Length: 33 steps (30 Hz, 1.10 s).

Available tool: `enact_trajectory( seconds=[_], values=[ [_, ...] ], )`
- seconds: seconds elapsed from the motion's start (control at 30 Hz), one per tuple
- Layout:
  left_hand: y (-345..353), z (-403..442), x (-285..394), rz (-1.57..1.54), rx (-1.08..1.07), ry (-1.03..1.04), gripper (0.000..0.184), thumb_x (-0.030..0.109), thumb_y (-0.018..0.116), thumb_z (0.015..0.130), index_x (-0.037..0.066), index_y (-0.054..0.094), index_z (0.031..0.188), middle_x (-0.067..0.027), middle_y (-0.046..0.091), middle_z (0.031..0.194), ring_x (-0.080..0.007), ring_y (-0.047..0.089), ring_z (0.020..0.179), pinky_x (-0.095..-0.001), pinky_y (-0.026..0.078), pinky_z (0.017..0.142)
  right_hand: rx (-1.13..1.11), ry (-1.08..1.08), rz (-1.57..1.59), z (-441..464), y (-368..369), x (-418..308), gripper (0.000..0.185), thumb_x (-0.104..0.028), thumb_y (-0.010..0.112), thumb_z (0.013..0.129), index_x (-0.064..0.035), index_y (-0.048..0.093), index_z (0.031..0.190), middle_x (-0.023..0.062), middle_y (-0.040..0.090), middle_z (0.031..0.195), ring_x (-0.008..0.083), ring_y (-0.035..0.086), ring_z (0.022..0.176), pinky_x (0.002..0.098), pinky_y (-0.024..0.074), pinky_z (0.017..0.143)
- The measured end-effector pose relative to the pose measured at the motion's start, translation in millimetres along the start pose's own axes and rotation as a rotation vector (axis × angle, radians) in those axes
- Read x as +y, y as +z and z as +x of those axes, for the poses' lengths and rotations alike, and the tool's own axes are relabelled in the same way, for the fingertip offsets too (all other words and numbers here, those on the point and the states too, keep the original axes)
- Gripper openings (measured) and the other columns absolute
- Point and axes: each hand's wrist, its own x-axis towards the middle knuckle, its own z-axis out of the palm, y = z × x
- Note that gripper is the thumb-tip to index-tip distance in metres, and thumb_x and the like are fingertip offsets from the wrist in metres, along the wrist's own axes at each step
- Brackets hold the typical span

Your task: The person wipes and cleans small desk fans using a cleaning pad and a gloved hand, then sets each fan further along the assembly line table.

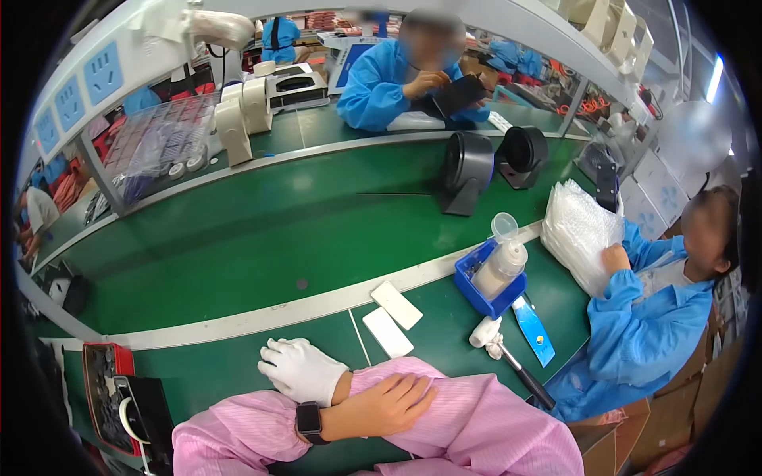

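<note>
My arms are crossed in pink striped sleeves at the bench's near edge. My bare left hand (389,405), with a black watch (311,422) on its wrist, lies over my right forearm, fingers stretched along the sleeve and holding nothing. My right hand (302,371) wears a white glove and rests on the green bench top, left of my left hand. Its fingers are loosely spread, with nothing in them. Two white rectangular blocks (397,305) (388,333) lie side by side beyond my arms.
A blue bin (465,283) holds a pump bottle (502,268). Beside it lie a mallet (516,365) and a blue flat item (534,332). Dark round-headed units (467,170) stand on the green belt (238,262). A red box (125,361) sits left. Co-workers in blue handle bubble wrap (583,234) and a dark item (459,96).
</note>
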Motion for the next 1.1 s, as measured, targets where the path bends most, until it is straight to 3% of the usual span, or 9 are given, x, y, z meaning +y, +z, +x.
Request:
enact_trajectory(
  seconds=[0.1,0.2,0.5,0.87,1.0,1.1],
  values=[
    [2,-3,-1,-0.050,0.013,0.019,0.051,0.028,0.065,0.081,-0.001,0.059,0.122,-0.0166,0.062,0.115,-0.0279,0.062,0.101,-0.0375,0.050,0.088,0.079,0.010,0.028,2,1,4,0.014,-0.014,0.062,0.078,-0.0040,0.061,0.087,0.0120,0.060,0.091,0.0296,0.061,0.091,0.0425,0.0518,0.074],
    [3,-3,0,-0.061,0.019,0.037,0.051,0.029,0.064,0.081,-0.001,0.059,0.122,-0.0165,0.062,0.116,-0.0278,0.062,0.101,-0.0374,0.050,0.088,0.029,0.055,0.001,2,-5,3,0.014,-0.012,0.060,0.080,-0.0040,0.061,0.092,0.0125,0.062,0.099,0.0292,0.062,0.094,0.0415,0.0536,0.076],
    [4,-5,3,-0.023,0.022,0.053,0.048,0.031,0.063,0.084,0.002,0.059,0.122,-0.0155,0.063,0.117,-0.0272,0.062,0.101,-0.0377,0.050,0.088,0.024,0.045,-0.061,-1,-6,-1,0.012,-0.014,0.058,0.083,-0.0058,0.059,0.091,0.0116,0.060,0.096,0.0305,0.062,0.091,0.0429,0.0528,0.073],
    [0,1,0,-0.025,-0.025,-0.027,0.049,0.029,0.062,0.083,0.000,0.061,0.122,-0.0169,0.064,0.117,-0.0280,0.064,0.098,-0.0391,0.050,0.088,0.039,0.063,-0.070,-4,6,5,0.018,-0.013,0.063,0.074,-0.0018,0.063,0.089,0.0141,0.060,0.095,0.0309,0.061,0.096,0.0417,0.0515,0.078],
    [3,1,-1,-0.015,-0.032,-0.036,0.049,0.028,0.063,0.083,-0.001,0.061,0.123,-0.0168,0.063,0.118,-0.0276,0.063,0.101,-0.0386,0.049,0.090,0.010,0.069,-0.071,-3,1,2,0.019,-0.013,0.062,0.075,-0.0008,0.063,0.090,0.0156,0.061,0.098,0.0324,0.061,0.101,0.0414,0.0520,0.080],
    [1,1,-1,0.007,-0.034,-0.046,0.050,0.028,0.063,0.083,-0.001,0.061,0.123,-0.0165,0.063,0.117,-0.0272,0.062,0.102,-0.0384,0.048,0.091,-0.141,0.113,-0.032,2,-10,-1,0.020,-0.013,0.062,0.076,-0.0007,0.063,0.091,0.0159,0.062,0.100,0.0328,0.061,0.103,0.0412,0.0524,0.080]
  ],
)
